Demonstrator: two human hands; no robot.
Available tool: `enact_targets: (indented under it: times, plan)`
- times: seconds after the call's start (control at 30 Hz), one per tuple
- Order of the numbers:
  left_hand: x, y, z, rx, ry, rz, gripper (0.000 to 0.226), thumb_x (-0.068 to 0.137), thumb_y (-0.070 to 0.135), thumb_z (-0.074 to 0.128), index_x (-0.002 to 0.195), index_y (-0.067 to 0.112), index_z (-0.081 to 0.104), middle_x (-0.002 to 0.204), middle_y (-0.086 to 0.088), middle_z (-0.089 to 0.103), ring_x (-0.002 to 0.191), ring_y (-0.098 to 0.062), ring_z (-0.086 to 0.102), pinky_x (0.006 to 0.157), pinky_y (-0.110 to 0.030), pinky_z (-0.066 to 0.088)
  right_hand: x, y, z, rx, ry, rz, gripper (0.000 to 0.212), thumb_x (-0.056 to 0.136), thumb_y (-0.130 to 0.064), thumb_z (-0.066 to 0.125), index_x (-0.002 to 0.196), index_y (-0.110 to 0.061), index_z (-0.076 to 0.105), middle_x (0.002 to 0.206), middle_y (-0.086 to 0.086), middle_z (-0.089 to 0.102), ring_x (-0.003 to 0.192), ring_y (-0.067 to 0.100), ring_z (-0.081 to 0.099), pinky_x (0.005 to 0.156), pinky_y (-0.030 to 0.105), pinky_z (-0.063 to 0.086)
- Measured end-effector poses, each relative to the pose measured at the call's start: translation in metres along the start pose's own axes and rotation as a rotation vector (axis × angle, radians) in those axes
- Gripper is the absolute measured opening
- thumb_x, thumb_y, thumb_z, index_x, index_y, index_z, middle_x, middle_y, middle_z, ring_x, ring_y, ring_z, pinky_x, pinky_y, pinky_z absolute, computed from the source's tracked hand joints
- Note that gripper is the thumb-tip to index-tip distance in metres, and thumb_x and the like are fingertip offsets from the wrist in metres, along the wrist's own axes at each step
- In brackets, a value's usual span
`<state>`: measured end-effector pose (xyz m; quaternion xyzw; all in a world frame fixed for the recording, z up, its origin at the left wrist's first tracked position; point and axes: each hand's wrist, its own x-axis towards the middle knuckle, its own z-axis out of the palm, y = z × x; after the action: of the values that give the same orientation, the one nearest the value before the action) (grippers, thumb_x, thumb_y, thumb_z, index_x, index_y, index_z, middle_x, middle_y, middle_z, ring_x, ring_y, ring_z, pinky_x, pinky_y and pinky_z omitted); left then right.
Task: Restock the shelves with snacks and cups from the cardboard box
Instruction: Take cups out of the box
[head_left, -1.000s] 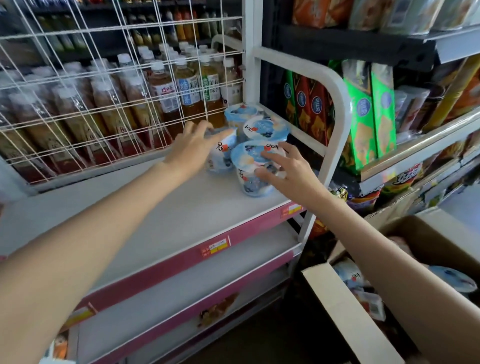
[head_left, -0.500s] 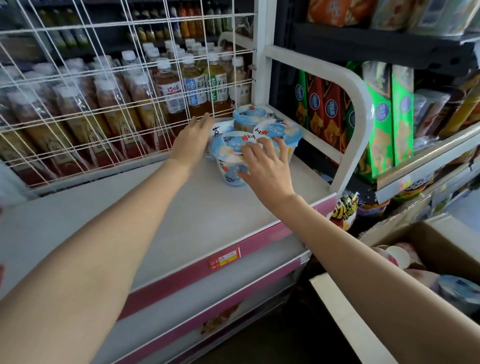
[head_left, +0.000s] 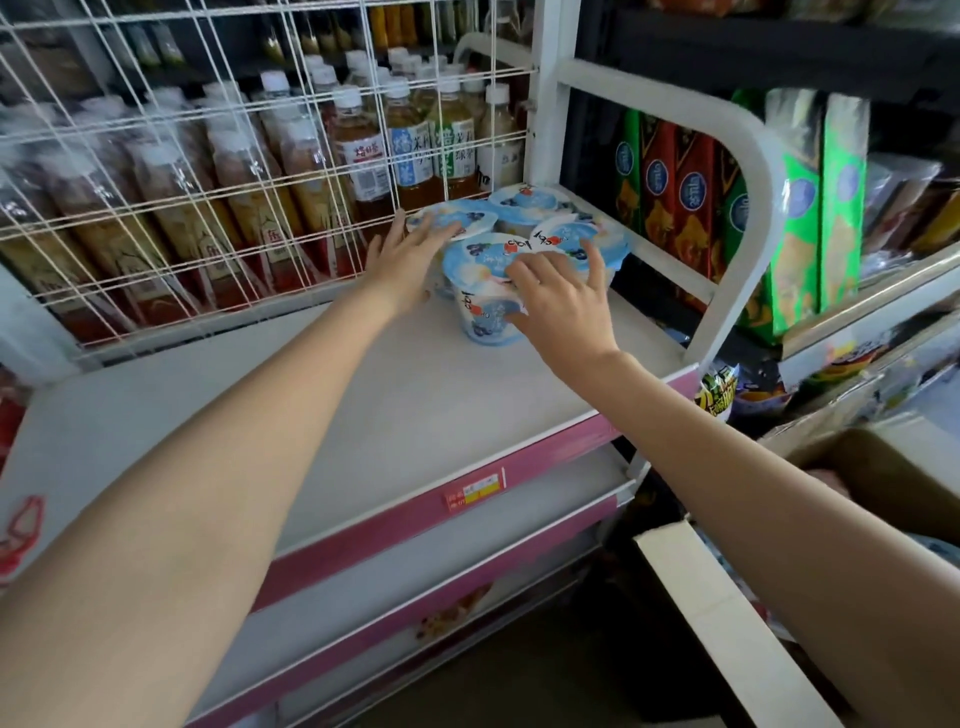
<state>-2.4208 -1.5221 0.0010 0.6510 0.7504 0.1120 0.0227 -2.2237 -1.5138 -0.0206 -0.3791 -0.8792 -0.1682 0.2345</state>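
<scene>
Four blue-lidded cups sit bunched together at the back right corner of the top shelf, right up against the white wire grid and the white side rail. The person's left hand lies flat with straight fingers over the lid of the back left cup, not really gripping it, just resting on top. The right hand is spread over the front cup, thumb against the cup's side, fingertips on its lid and reaching onto the lid of the cup beside it. Fingers look pretty straight there too, so more of a press than a squeeze. The fourth cup is tucked in the very corner, with neither hand on it.

Behind the grid there are rows of drink bottles with white caps. To the right of the rail, a darker shelf holds green and red snack packs. Down at the lower right you can see the cardboard box, open, flap sticking out, mostly hidden by the right forearm. The shelf edge has a pink strip with a small price tag, and there are more shelves under it.
</scene>
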Motion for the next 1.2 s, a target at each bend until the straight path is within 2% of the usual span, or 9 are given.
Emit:
enact_targets:
  times: [0.1, 0.2, 0.33, 0.5, 0.63, 0.8, 0.97, 1.07, 1.2]
  plan:
    - [-0.02, 0.01, -0.007, -0.156, 0.369, -0.023, 0.064, 0.084, -0.005, 0.052, 0.141, 0.019, 0.035, 0.149, -0.011, 0.032, 0.138, -0.032, 0.026, 0.114, -0.043, 0.021, -0.014, 0.017, -0.011, 0.134, -0.071, 0.024, 0.041, 0.081, -0.006, 0.063, 0.121, -0.011, 0.056, 0.131, 0.007, 0.054, 0.128, 0.027, 0.043, 0.112, 0.057, 0.009]
    - [-0.052, 0.034, -0.008, -0.259, 0.672, 0.043, 0.051, 0.077, -0.007, 0.044, 0.126, 0.005, 0.049, 0.128, -0.013, 0.052, 0.121, -0.027, 0.046, 0.102, -0.03, 0.031, -0.045, 0.054, -0.029, 0.18, 0.086, 0.026, 0.043, 0.075, 0.005, 0.055, 0.115, -0.007, 0.061, 0.123, 0.017, 0.057, 0.117, 0.037, 0.048, 0.102, 0.057, 0.03]
    - [-0.079, 0.109, 0.008, -0.331, 0.748, 0.309, 0.044, 0.072, -0.005, 0.041, 0.114, 0.0, 0.054, 0.11, -0.018, 0.056, 0.107, -0.024, 0.048, 0.093, -0.033, 0.038, -0.107, 0.114, -0.055, 0.232, 0.124, 0.126, 0.038, 0.081, -0.005, 0.049, 0.118, -0.005, 0.057, 0.12, 0.016, 0.056, 0.111, 0.036, 0.046, 0.097, 0.05, 0.036]
    - [-0.098, 0.222, 0.074, -0.343, 0.547, 0.681, 0.043, 0.072, -0.001, 0.037, 0.112, 0.008, 0.049, 0.107, -0.017, 0.057, 0.102, -0.022, 0.045, 0.09, -0.032, 0.038, -0.184, 0.186, -0.062, 0.27, 0.061, 0.339, 0.039, 0.08, -0.002, 0.05, 0.119, -0.002, 0.054, 0.12, 0.021, 0.053, 0.111, 0.04, 0.045, 0.093, 0.052, 0.038]
    - [-0.101, 0.289, 0.149, -0.299, 0.27, 0.748, 0.042, 0.072, 0.004, 0.036, 0.112, 0.009, 0.049, 0.108, -0.015, 0.056, 0.099, -0.026, 0.046, 0.087, -0.037, 0.041, -0.256, 0.248, -0.036, 0.284, -0.201, 0.594, 0.049, 0.082, -0.004, 0.055, 0.13, 0.0, 0.043, 0.128, 0.025, 0.042, 0.118, 0.043, 0.036, 0.096, 0.053, 0.034]
    - [-0.09, 0.349, 0.224, -0.194, -0.087, 0.585, 0.047, 0.074, 0.01, 0.032, 0.115, 0.001, 0.055, 0.113, -0.018, 0.055, 0.102, -0.036, 0.054, 0.087, -0.04, 0.045, -0.35, 0.318, 0.019, 0.39, -0.648, 0.739, 0.07, 0.083, -0.02, 0.066, 0.142, -0.011, 0.029, 0.139, 0.02, 0.032, 0.125, 0.042, 0.032, 0.1, 0.05, 0.032]
    - [-0.082, 0.38, 0.288, -0.142, -0.319, 0.33, 0.049, 0.081, 0.001, 0.048, 0.13, 0.006, 0.044, 0.128, -0.015, 0.044, 0.108, -0.035, 0.05, 0.09, -0.04, 0.04, -0.43, 0.352, 0.106, 0.349, -1.138, 0.582, 0.097, 0.072, -0.036, 0.076, 0.146, -0.018, 0.016, 0.15, 0.013, 0.022, 0.136, 0.038, 0.026, 0.109, 0.05, 0.029]
    - [-0.084, 0.388, 0.325, -0.131, -0.384, 0.271, 0.05, 0.083, 0.001, 0.048, 0.132, 0.008, 0.041, 0.13, -0.013, 0.043, 0.111, -0.033, 0.048, 0.089, -0.04, 0.04, -0.454, 0.355, 0.15, 0.299, -1.161, 0.514, 0.099, 0.073, -0.035, 0.076, 0.147, -0.02, 0.013, 0.154, 0.007, 0.015, 0.14, 0.034, 0.018, 0.112, 0.048, 0.021]
    - [-0.086, 0.394, 0.367, -0.15, -0.461, 0.177, 0.05, 0.084, 0.002, 0.047, 0.133, 0.011, 0.04, 0.132, -0.011, 0.04, 0.114, -0.033, 0.047, 0.093, -0.041, 0.041, -0.472, 0.349, 0.185, 0.19, -1.024, 0.338, 0.097, 0.068, -0.032, 0.078, 0.144, -0.016, 0.02, 0.145, 0.008, 0.03, 0.13, 0.033, 0.029, 0.103, 0.047, 0.03]
